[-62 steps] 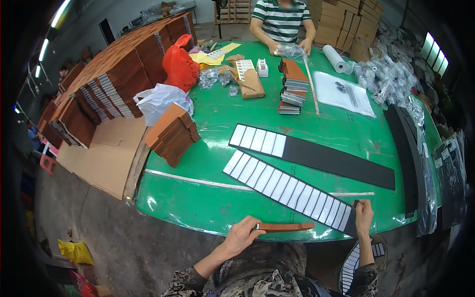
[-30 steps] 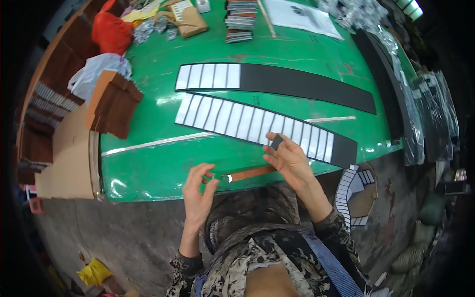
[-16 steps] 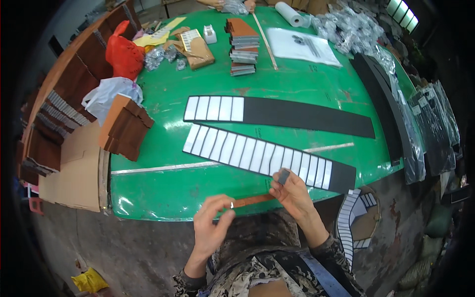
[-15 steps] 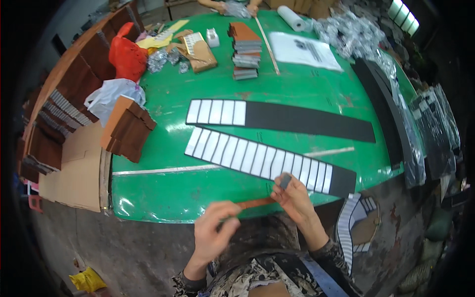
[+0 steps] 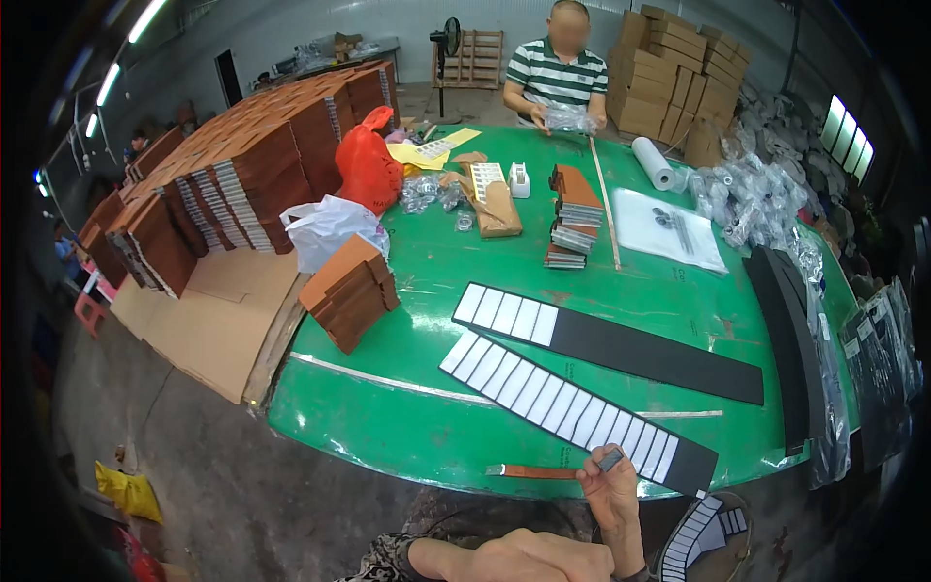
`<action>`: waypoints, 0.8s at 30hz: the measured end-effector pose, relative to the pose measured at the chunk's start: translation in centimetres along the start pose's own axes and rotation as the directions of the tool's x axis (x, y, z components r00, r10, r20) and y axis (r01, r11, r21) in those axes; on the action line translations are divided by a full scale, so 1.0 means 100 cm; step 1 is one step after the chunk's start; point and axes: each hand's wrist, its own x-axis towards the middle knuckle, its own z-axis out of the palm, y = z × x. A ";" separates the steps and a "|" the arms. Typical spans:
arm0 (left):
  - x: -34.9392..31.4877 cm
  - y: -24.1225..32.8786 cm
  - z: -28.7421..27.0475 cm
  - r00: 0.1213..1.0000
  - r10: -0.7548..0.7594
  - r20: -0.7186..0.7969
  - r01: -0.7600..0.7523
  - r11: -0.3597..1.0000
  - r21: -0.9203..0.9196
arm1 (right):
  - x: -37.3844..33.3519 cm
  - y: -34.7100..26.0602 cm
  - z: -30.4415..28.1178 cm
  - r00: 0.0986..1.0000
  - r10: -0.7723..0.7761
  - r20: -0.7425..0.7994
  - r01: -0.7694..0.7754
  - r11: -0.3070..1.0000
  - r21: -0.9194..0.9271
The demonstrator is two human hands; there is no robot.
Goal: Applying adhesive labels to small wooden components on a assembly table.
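Grey block [image 5: 610,460] was pinched btwn fingertips of R hand [image 5: 611,495], just beside white-panelled blk strip [image 5: 558,403]. Brown bar [image 5: 538,472] lay along near edge of green table [image 5: 378,427], R end at that hand. L hand [image 5: 538,560] was low in view, part cut off; couldn't tell if fingers apart or together.

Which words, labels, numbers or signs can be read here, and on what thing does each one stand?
I quote no wording.
Red bag: dark letters, not copied.
Table: small print, too small to read.
Yellow sheet: fine marks, too small.
Brown packet: label sheet, too small.
Black packs: white labels, too small.
Grey block in the right hand: no readable text.
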 end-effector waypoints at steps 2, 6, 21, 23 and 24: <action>0.004 0.013 0.008 0.997 -0.052 0.062 0.043 0.991 0.126 | -0.002 0.003 0.006 0.999 0.020 0.041 -0.021 1.000 0.016; -0.003 0.015 0.015 0.998 -0.041 0.044 0.031 0.976 0.216 | -0.008 0.003 0.004 0.996 0.001 0.089 -0.002 1.000 0.012; -0.067 0.025 -0.006 0.722 -0.325 -0.611 0.689 0.249 0.681 | -0.024 0.008 0.024 0.978 -0.022 0.209 0.093 0.937 -0.337; -0.076 0.023 -0.013 0.748 -0.290 -0.597 0.660 0.230 0.715 | -0.025 0.006 0.024 0.967 0.005 0.253 0.131 0.843 -0.521; -0.078 0.023 -0.015 0.756 -0.280 -0.592 0.650 0.206 0.732 | -0.027 0.005 0.030 0.964 0.029 0.266 0.138 0.797 -0.588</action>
